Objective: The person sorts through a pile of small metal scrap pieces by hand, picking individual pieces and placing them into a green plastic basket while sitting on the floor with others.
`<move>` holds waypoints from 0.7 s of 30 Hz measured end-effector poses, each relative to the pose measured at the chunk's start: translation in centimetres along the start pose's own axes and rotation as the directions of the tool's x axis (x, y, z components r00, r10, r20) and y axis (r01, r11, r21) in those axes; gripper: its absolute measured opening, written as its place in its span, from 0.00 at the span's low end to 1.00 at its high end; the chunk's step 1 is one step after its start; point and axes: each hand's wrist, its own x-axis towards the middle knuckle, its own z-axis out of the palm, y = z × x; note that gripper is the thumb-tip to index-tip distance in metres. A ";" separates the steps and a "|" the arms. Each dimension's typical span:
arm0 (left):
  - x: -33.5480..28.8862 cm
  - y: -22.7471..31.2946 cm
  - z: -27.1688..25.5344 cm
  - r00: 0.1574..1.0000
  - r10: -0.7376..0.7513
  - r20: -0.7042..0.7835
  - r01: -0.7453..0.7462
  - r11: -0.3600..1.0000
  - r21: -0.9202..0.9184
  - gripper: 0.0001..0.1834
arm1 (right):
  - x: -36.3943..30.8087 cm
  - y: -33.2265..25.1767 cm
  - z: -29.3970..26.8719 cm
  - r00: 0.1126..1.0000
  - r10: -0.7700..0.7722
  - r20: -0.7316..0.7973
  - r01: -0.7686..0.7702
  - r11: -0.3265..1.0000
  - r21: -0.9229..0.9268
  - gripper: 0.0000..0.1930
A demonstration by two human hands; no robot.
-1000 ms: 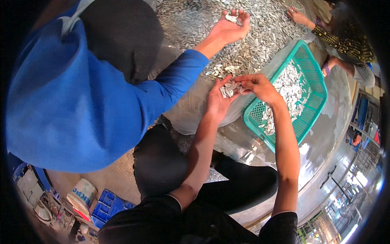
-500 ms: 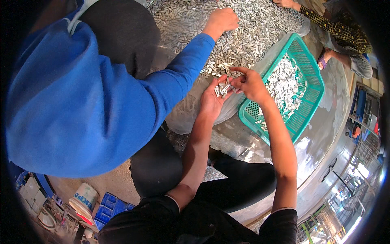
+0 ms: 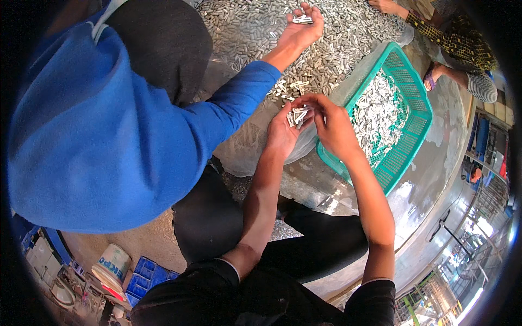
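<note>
Small silvery metal pieces [image 3: 297,116] cupped in left hand [image 3: 283,133]; right hand [image 3: 331,127] at 3 o'clock, fingertips pinching into them; green basket [image 3: 413,133] further toward 3.

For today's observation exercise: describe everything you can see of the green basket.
The green basket is a rectangular plastic tray with open lattice walls and a solid rim, teal-green. It sits tilted against the heap of small silvery pieces, on a shiny wet surface. A layer of the same pale pieces covers its floor. The person's right hand is just beside its near-left rim; whether it touches the rim is unclear.
</note>
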 end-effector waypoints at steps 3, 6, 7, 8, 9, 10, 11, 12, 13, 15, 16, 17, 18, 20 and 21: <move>-0.4 0.3 0.3 1.000 0.001 -0.011 -0.001 1.000 0.003 0.17 | -0.5 -0.2 0.0 1.000 0.006 0.014 -0.009 0.965 0.263 0.14; -0.4 0.1 0.7 0.999 -0.003 0.036 0.003 1.000 -0.011 0.18 | -1.1 -0.1 -0.4 0.997 0.080 -0.012 -0.075 0.967 0.244 0.12; -0.3 0.0 0.8 1.000 -0.007 0.012 0.008 1.000 -0.029 0.19 | -1.3 0.2 -0.4 0.995 0.019 -0.095 -0.010 0.995 0.099 0.09; -0.3 0.0 0.8 1.000 -0.012 -0.012 0.012 0.999 -0.046 0.20 | -1.6 0.4 -0.3 0.984 -0.053 -0.167 0.045 0.998 -0.053 0.08; -0.3 -0.1 0.9 1.000 -0.015 -0.011 0.015 0.999 -0.047 0.20 | -2.0 0.5 -0.2 0.984 -0.051 -0.168 0.042 0.998 -0.055 0.08; -0.3 -0.1 0.8 1.000 -0.003 0.005 0.003 0.997 -0.082 0.20 | -2.3 0.3 0.0 0.998 0.019 -0.057 -0.030 0.978 -0.204 0.09; -0.3 -0.1 0.8 1.000 0.011 0.020 -0.009 0.993 -0.117 0.21 | -2.5 0.3 0.2 0.994 0.105 0.043 -0.083 0.931 -0.355 0.12; -0.3 0.0 0.6 1.000 0.012 0.021 -0.010 0.993 -0.118 0.21 | -2.6 0.7 0.9 0.994 0.104 0.043 -0.082 0.931 -0.356 0.12; -0.3 -0.1 0.5 0.999 0.025 0.046 -0.019 0.993 -0.117 0.21 | -2.7 1.4 1.6 0.997 0.077 0.007 -0.068 0.916 -0.395 0.14; -0.3 -0.1 0.4 0.998 0.036 0.055 -0.029 0.992 -0.122 0.21 | -2.6 1.8 2.1 0.999 0.045 -0.022 -0.050 0.902 -0.429 0.14; -0.3 0.1 0.1 0.998 0.038 0.053 -0.032 0.992 -0.120 0.21 | -2.4 1.8 2.4 0.999 0.043 -0.020 -0.047 0.903 -0.426 0.14; -0.3 0.3 -0.2 0.998 0.056 0.028 -0.053 0.991 -0.119 0.21 | -2.2 2.0 2.8 0.999 0.044 -0.025 -0.051 0.901 -0.432 0.14; -0.1 0.4 -0.2 0.998 0.066 0.007 -0.064 0.990 -0.121 0.21 | -2.1 2.2 2.9 0.998 0.051 -0.035 -0.061 0.894 -0.443 0.14; 0.0 0.5 -0.3 0.998 0.054 -0.025 -0.056 0.990 -0.129 0.20 | -2.1 2.3 2.9 0.995 0.103 -0.015 -0.100 0.901 -0.422 0.14; -0.1 1.0 -0.4 0.996 0.062 -0.062 -0.070 0.989 -0.133 0.19 | -1.8 2.0 2.9 0.991 0.136 0.015 -0.119 0.911 -0.394 0.14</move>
